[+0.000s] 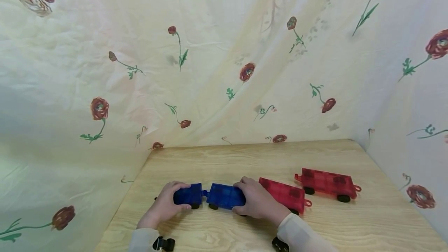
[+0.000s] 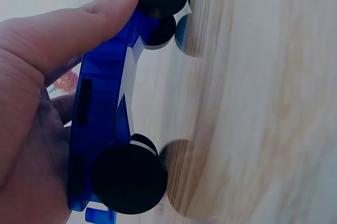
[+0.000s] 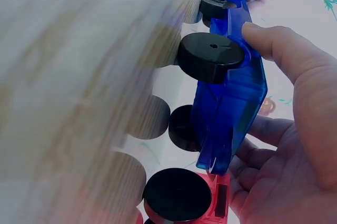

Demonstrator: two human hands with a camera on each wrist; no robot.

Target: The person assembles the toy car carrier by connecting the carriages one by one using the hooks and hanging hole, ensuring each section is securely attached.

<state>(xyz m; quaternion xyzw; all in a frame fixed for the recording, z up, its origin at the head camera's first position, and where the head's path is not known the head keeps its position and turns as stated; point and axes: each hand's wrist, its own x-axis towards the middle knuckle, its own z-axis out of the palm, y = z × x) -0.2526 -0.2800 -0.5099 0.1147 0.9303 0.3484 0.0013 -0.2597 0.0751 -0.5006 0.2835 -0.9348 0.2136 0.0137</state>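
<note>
Two blue translucent toy wagons with black wheels stand end to end on the table. My left hand [image 1: 166, 202] grips the left blue wagon [image 1: 193, 193], thumb along its near side and fingers across the far side. Around the right end of the right blue wagon [image 1: 224, 196], my right hand [image 1: 259, 200] holds on in the same way. Between the two wagons, their couplings [image 1: 205, 193] meet. In the left wrist view the thumb presses the side of the blue wagon [image 2: 100, 113] above a wheel. The right wrist view shows the other blue wagon [image 3: 234, 87] between thumb and fingers.
Just behind my right hand stands a red wagon [image 1: 285, 195], partly hidden by it. Another red wagon [image 1: 327, 182] with a hook and a loop at its ends is farther right. Flowered cloth [image 1: 217, 88] surrounds the wooden table [image 1: 210, 158] at the back and sides.
</note>
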